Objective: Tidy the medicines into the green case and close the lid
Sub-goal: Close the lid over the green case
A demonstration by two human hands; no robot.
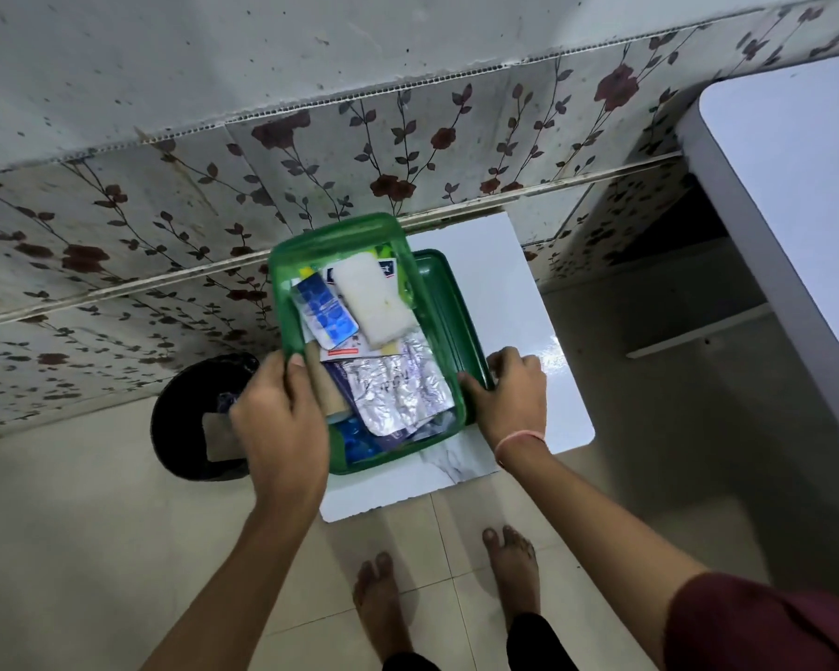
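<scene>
1. The green case (282,263) sits on a small white table (529,302), straight ahead of the person at twelve o'clock. Its long axis runs away from them, leaning slightly toward eleven.
2. The lid (449,302) lies along the case's three o'clock side, so the right hand (514,399) is the nearer one to swing it over.
3. The right hand has its fingers curled on the lid's near corner, thumb against the case rim.
4. The left hand (277,423) grips the case's near-left wall, thumb hooked over the rim.
5. The case is translucent, glossy plastic with rounded corners.
6. Inside lie crinkled foil strips (398,389), a blue blister pack (323,307) and a soft white pad (374,302), stacked loosely and roughly level with the rim.
</scene>
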